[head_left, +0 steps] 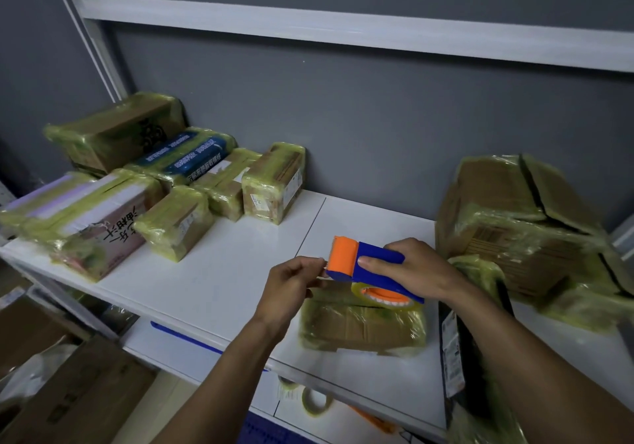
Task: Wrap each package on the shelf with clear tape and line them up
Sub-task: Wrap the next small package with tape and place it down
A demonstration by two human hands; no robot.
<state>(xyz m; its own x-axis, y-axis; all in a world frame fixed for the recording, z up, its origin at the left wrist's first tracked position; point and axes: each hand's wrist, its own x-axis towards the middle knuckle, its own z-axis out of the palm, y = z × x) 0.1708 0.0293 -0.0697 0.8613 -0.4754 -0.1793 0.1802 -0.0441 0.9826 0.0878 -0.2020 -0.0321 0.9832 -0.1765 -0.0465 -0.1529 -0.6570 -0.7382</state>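
A blue and orange tape dispenser with a roll of clear tape is gripped by my right hand above a flat cardboard package wrapped in yellowish tape near the white shelf's front edge. My left hand pinches at the dispenser's orange roller end, where the tape comes out. Several wrapped packages stand grouped at the shelf's back left.
A large wrapped carton fills the shelf's right side, with a dark package beside my right forearm. On the lower shelf lie loose tape rolls. Cardboard boxes sit on the floor at the lower left.
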